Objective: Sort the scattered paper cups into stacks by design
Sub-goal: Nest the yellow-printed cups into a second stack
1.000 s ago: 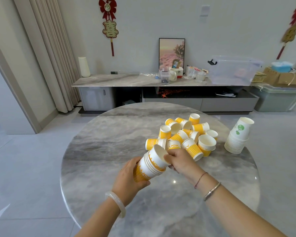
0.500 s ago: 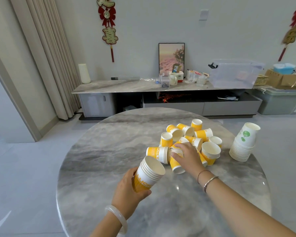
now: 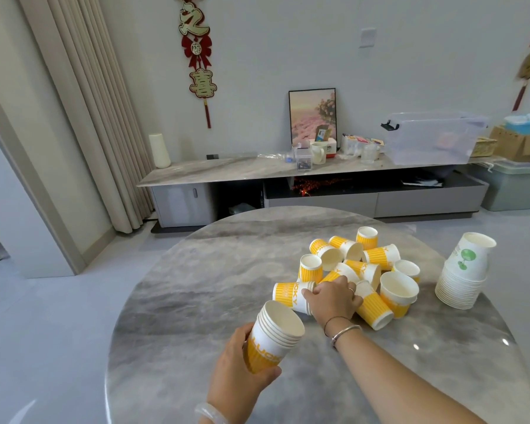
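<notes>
My left hand (image 3: 237,374) grips a tilted stack of yellow-and-white cups (image 3: 273,338) above the near part of the round marble table (image 3: 196,301). My right hand (image 3: 332,296) reaches into the pile of scattered yellow cups (image 3: 358,264) and its fingers close around the rim end of a yellow cup lying on its side (image 3: 289,293). A stack of white cups with a green print (image 3: 464,270) stands at the table's right edge.
Beyond the table runs a low marble-topped TV cabinet (image 3: 227,171) with a framed picture (image 3: 312,116), a clear plastic bin (image 3: 432,137) and small items. Curtains (image 3: 83,102) hang at the left. Cardboard and storage boxes (image 3: 517,166) sit at the far right.
My right hand left the held stack and reached forward into the pile, onto a lying yellow cup. The left hand kept the stack, drawn slightly back toward me. The view tilted up.
</notes>
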`<state>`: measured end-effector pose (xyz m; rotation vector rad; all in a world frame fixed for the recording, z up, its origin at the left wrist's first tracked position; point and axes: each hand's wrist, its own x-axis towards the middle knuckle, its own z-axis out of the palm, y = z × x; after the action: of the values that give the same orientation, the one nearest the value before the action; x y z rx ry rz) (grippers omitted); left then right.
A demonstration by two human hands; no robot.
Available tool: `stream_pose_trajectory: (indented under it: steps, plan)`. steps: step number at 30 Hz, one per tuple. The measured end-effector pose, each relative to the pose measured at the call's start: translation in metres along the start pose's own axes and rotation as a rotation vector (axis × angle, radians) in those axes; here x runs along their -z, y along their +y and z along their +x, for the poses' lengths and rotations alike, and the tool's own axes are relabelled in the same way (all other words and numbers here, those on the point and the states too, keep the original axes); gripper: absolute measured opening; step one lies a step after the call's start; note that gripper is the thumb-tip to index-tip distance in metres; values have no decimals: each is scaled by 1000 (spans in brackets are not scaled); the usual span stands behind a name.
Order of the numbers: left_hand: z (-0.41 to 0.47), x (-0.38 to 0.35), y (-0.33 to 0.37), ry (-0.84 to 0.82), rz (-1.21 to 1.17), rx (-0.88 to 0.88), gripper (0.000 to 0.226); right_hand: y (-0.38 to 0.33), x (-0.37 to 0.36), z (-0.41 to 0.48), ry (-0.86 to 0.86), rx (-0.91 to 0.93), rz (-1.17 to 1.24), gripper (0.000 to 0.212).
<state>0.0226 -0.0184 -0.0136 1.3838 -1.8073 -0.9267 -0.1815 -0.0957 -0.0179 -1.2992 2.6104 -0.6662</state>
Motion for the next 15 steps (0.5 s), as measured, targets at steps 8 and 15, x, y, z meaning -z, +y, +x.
stream_pose_trajectory:
  steps: [8,15]
  plan:
    - [0,4,-4,21,-7,18,65,-3,12,-3,-87,-18,281,27]
    - [-3,7,-9,56,18,49,60,4,38,-25,-200,42,854,29]
